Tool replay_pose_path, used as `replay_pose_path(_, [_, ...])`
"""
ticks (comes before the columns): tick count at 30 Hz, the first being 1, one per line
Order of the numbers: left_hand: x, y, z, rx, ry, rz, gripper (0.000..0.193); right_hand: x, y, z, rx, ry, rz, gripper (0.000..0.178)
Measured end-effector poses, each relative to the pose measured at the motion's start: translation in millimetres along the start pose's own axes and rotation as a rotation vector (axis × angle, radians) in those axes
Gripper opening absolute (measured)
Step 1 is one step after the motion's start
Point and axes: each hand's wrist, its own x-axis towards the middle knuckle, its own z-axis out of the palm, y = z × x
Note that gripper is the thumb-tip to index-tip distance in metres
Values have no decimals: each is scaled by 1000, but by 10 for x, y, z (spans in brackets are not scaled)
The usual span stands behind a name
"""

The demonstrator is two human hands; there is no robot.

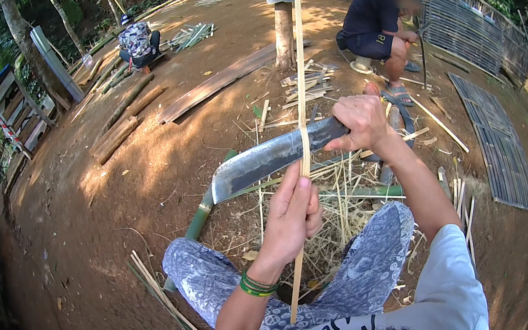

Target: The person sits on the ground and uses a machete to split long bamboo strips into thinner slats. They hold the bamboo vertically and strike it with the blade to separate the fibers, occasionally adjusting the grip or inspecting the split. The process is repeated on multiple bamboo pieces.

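Observation:
My left hand [292, 210], with green bands at the wrist, is closed round a long pale bamboo strip [301, 70]. The strip runs from my lap up past the top edge of the view. In my right hand [361, 120] is the grip of a machete [257, 162], its handle mostly hidden by my fingers. The broad, dark-stained blade points left and lies across the strip just above my left hand. Where they cross, the strip passes in front of the blade.
Bamboo shavings [347, 221] cover the ground between my knees. A green bamboo pole [200, 217] lies ahead, and split strips [168, 302] lie at my left. A co-worker [373, 26] squats ahead right near a slatted bamboo panel [496, 144]; another person [137, 44] sits far left.

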Motion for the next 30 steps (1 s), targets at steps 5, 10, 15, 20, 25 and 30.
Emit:
replay_pose_path(5, [-6,-1,-16,-13,34,-9,44,34,-31,10,16,-26,19,68])
replay_pose_path(10, [-15,54,-87,-225,8,-22,45,31,-170,60,7,-31,130,63])
replay_pose_path(15, [118,68,-314,-194,-51,9,51,-52,-349,145,10,-61,291,59])
replay_pose_path(20, [24,79,-586,-179,-57,-70,53,-334,-644,397,299,-279,586,60])
replay_pose_path(25, [-76,-53,-945,15,96,-45,46,-723,-1243,783,739,-481,980,67])
replay_pose_path(30, [-220,-40,-1026,657,323,83,53,-900,-1895,773,1109,-737,1388,68])
